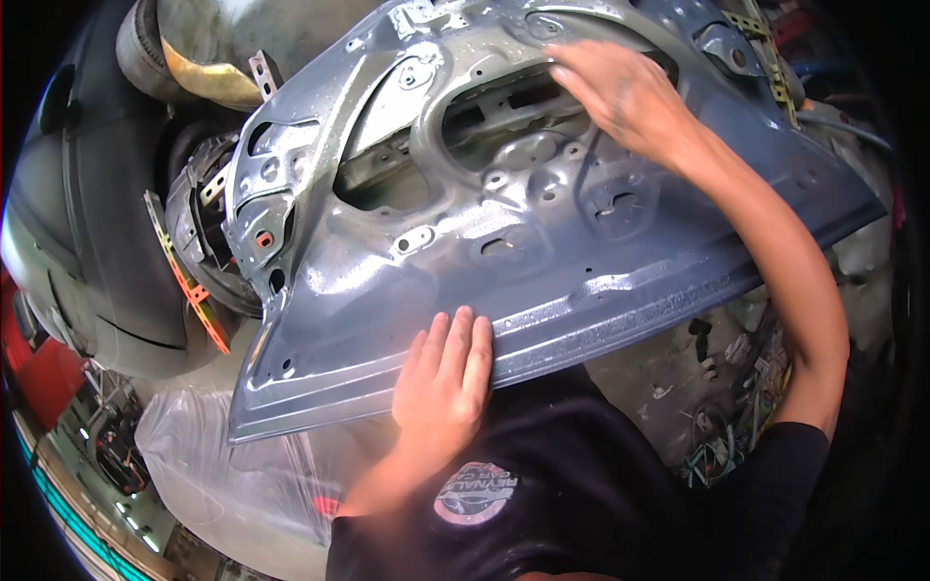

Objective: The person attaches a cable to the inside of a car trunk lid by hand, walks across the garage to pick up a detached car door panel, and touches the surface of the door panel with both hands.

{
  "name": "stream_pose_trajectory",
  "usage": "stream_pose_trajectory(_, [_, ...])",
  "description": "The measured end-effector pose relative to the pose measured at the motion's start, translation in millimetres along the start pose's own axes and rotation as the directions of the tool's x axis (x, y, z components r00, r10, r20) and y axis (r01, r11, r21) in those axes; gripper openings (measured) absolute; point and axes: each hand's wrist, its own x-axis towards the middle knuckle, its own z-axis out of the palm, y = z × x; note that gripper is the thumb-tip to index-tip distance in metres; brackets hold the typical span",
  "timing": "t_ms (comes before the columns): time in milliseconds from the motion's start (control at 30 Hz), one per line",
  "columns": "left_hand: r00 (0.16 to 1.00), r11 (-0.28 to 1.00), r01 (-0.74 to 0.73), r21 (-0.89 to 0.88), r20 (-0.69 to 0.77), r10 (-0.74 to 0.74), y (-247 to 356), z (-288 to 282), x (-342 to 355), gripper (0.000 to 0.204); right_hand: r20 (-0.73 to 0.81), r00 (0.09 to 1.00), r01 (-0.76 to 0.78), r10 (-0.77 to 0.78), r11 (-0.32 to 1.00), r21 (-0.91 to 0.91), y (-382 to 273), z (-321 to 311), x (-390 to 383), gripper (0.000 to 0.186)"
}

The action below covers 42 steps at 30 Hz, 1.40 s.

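Note:
A grey-blue bare car door (542, 252), wet or shiny in places, lies tilted in front of me with its inner side up. It has large cut-out openings and small holes. My left hand (444, 382) rests flat on the ridged near edge, its fingers stretched out and pointing away from me. Farther off to the right, my right hand (625, 102) is on the panel beside the big opening. Its fingers are drawn together and bent downward. Whatever lies under them, if anything, is hidden by the hand.
Perforated metal bars, one orange and yellow (189, 276) at the left, another (770, 63) at the far right, stand by the door. A dark car body part (107, 213) fills the left side. Clear plastic sheeting (223, 465) drapes at the lower left. Tangled cords (712, 460) lie lower right.

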Motion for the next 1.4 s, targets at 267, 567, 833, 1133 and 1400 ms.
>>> stream_pose_trajectory(267, [1.0,1.0,-0.024,-0.016,0.01,0.024,-5,2,5,0.03,-0.043,0.938,0.305,-0.344,0.879,-0.366,43,92,88,0.029])
stream_pose_trajectory(567, [0.998,0.998,-0.058,-0.009,0.031,0.059,-10,3,6,0.027,-0.038,0.978,0.18,-0.207,0.917,-0.357,12,140,122,0.024])
stream_pose_trajectory(833, [0.997,0.999,-0.046,-0.005,0.063,0.046,-7,2,8,0.027,0.104,0.965,0.247,-0.24,0.968,-0.054,-81,180,129,0.031])
stream_pose_trajectory(1133, [0.999,1.0,-0.008,0.028,0.032,0.007,1,3,14,0.024,-0.158,0.833,0.551,-0.531,0.822,0.146,-114,129,83,0.016])
stream_pose_trajectory(1400, [0.999,1.0,-0.017,0.021,0.027,0.016,0,5,15,0.023,-0.237,0.895,0.442,-0.378,0.821,0.36,-72,145,80,0.04])
